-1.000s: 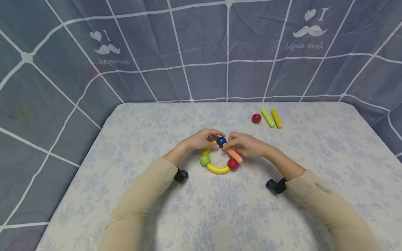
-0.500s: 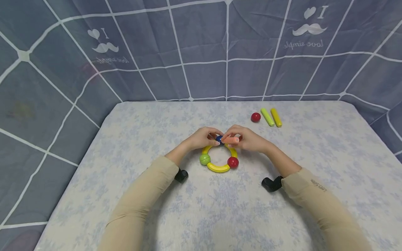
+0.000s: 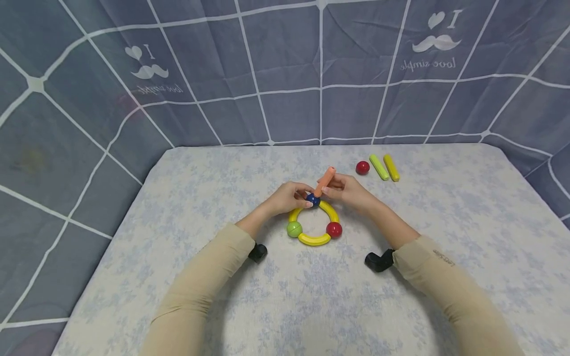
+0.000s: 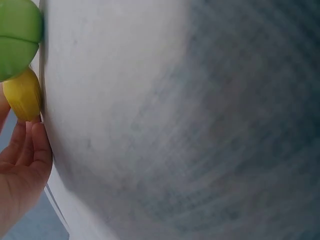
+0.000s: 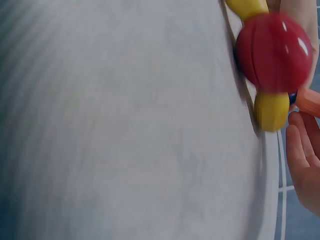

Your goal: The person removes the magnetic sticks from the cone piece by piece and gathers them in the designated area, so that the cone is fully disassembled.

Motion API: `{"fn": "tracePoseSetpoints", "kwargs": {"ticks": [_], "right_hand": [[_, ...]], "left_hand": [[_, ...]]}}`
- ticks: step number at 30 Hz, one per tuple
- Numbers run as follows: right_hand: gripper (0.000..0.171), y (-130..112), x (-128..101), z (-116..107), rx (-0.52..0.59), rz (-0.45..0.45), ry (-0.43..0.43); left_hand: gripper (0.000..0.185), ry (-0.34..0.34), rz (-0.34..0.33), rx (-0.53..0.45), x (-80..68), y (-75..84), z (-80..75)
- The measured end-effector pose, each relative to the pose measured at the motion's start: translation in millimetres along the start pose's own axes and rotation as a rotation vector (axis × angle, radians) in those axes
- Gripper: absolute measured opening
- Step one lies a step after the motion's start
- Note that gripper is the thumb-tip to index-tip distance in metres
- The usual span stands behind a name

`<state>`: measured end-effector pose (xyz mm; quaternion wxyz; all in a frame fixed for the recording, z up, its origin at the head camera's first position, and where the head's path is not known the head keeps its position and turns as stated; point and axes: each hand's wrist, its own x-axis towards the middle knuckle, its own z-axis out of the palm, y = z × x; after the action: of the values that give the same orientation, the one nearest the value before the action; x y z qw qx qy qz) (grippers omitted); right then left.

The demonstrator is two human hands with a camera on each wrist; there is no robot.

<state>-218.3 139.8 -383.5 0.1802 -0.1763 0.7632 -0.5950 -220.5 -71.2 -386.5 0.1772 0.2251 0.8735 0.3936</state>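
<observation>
A ring of curved yellow pieces (image 3: 314,240) joined by a green ball (image 3: 294,229), a red ball (image 3: 334,230) and a blue ball (image 3: 313,200) lies on the table. My left hand (image 3: 285,199) pinches the blue ball at the ring's far side. Between thumb and fingers, my right hand (image 3: 352,192) holds an orange stick (image 3: 325,181), whose near end meets the blue ball. The stick slants up towards the back right. In the right wrist view the red ball (image 5: 274,52) partly covers the stick (image 5: 309,101); the left wrist view shows the green ball (image 4: 19,37) close up.
Beyond my right hand lie a loose red ball (image 3: 362,168), a light green stick (image 3: 379,167) and a yellow stick (image 3: 391,168). A blue-grey checked curtain (image 3: 285,74) hangs behind the table's far edge. The patterned cloth (image 3: 303,296) spreads in front of the ring.
My right hand has swung the orange stick round from over the ring's right side, through sideways, to pointing towards the back. My left hand stays at the blue ball.
</observation>
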Motion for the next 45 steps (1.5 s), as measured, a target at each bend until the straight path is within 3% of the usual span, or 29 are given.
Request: {"fn": "tracePoseSetpoints", "kwargs": {"ticks": [4, 9, 13, 24, 33, 45], "right_hand": [[0.036, -0.3, 3.7, 2.3, 0.106, 0.046, 0.011], [0.036, 1.6, 4.5, 2.8, 0.115, 0.031, 0.014], [0.034, 2.7, 3.9, 3.3, 0.084, 0.005, 0.016], [0.032, -2.8, -0.6, 5.7, -0.149, -0.122, 0.015], [0.033, 1.2, -1.1, 5.3, -0.160, -0.145, -0.006], [0.028, 3.5, 1.0, 5.7, -0.159, -0.164, -0.020]], "left_hand": [[0.037, 0.018, 0.009, 0.028, 1.3, 1.8, 1.1], [0.038, 0.021, 0.003, 0.047, -0.1, 5.0, 1.3], [0.039, 0.018, 0.005, 0.060, -1.5, 7.5, 1.0], [0.042, 0.026, -0.006, 0.060, -1.7, 9.4, 0.2], [0.042, 0.030, -0.029, 0.040, -1.2, 9.5, 3.0], [0.042, -0.001, -0.004, 0.071, -0.1, 9.8, -0.4]]}}
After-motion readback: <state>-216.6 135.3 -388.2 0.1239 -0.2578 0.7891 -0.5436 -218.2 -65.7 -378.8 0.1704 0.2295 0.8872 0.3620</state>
